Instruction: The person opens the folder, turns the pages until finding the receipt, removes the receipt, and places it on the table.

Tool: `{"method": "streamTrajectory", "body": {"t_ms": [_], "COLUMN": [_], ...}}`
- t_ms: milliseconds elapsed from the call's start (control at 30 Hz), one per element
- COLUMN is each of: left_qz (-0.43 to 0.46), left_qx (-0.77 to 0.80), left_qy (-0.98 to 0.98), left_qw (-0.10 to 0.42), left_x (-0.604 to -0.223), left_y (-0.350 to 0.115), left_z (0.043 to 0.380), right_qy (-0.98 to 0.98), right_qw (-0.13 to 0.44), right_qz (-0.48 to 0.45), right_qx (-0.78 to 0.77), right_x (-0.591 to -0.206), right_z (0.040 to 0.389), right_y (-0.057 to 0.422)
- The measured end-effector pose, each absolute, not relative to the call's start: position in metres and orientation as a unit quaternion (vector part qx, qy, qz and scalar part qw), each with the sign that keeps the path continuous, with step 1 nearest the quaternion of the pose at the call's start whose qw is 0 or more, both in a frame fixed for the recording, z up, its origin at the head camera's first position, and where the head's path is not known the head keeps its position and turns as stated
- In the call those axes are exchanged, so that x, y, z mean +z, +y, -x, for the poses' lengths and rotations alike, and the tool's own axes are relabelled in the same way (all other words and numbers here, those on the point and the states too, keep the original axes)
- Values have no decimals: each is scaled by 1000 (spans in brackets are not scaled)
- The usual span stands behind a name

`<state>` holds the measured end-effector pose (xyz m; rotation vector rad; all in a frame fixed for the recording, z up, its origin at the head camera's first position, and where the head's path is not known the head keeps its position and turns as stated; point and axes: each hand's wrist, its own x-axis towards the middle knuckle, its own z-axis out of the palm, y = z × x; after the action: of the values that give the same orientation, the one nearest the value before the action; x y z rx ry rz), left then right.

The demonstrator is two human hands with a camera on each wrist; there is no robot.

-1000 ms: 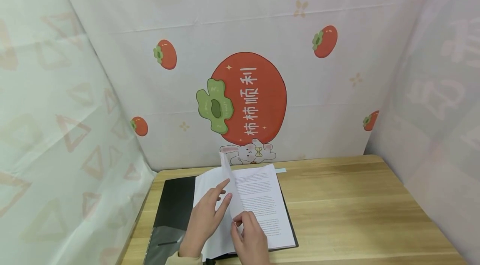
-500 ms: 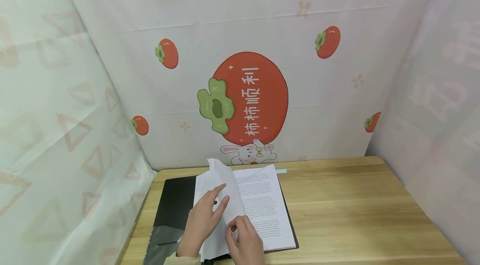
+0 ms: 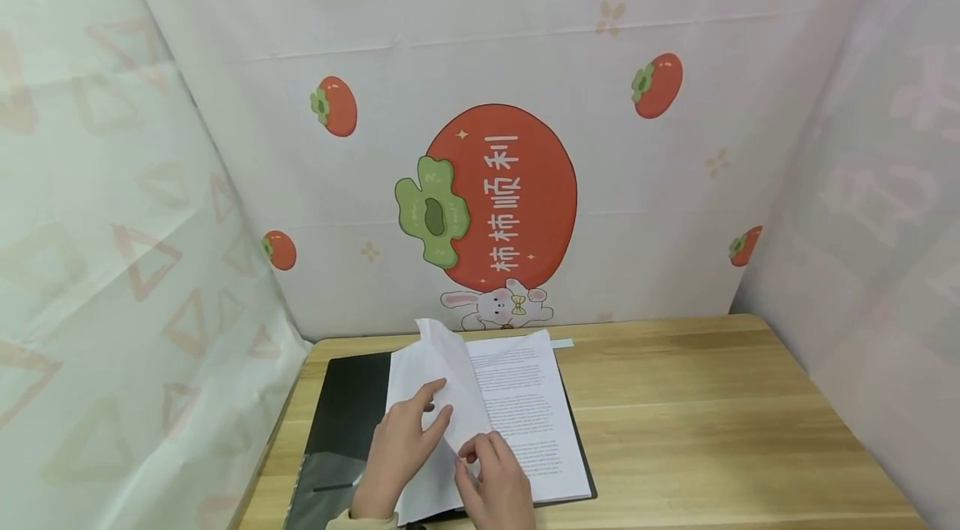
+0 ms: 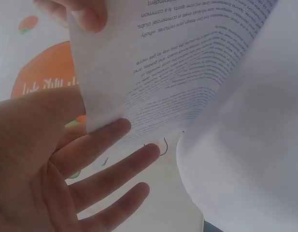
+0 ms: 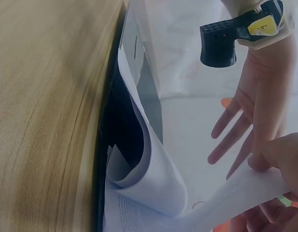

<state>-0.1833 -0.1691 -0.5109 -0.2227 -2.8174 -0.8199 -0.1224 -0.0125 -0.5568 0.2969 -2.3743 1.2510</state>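
An open black folder (image 3: 348,401) lies on the table with a stack of printed sheets (image 3: 528,405) on its right side. One raised page (image 3: 457,359) stands tilted between my hands, its top edge bent over. At its near corner my right hand (image 3: 498,480) pinches the paper between thumb and fingers. My left hand (image 3: 397,438) is beside the page, fingers spread and fairly straight. In the left wrist view an index fingertip (image 4: 122,125) lies against the sheet's edge, and the thumb's tip is hidden behind the paper. Another white sheet curls at the right wrist view's lower middle.
The wooden table (image 3: 697,422) extends to the right of the folder. A pale strip (image 3: 562,342) sticks out at the stack's top right. A fabric backdrop (image 3: 360,180) with persimmon prints rises behind. A black camera mount (image 5: 219,46) sits on the left wrist.
The raised page's top has swung to the left and bent over. My right hand has shifted slightly left and down with the corner; my left hand has drifted a little lower.
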Motion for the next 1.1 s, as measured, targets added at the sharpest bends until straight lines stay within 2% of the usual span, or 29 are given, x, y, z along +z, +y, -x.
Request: {"method": "streamTrajectory", "body": {"t_ms": [167,400,600,933,1100], "left_qz": [79,91,88,42,7], "left_qx": [-272,-271,-262,-296,-339], "left_qy": [-953,-953,-955,-952,-940], "left_qw": [106,99,104,61,38], "left_x": [-508,-504,-501,-516,-531], "left_y": [-171,-178,-185,-203,-212], "left_z": [181,182,187,187,192], "right_qy": [-851,-858,-874,-878,-875], "right_qw": [247,137,144,163,150], "right_qz": [-149,-190,-125,-44,-23], "right_qx": [438,457,447,449,460], "right_x": [-562,-545,-543,-561,-567], "right_z": [121,119,133,145,148], "right_y": [-10,16,52,101,112]}}
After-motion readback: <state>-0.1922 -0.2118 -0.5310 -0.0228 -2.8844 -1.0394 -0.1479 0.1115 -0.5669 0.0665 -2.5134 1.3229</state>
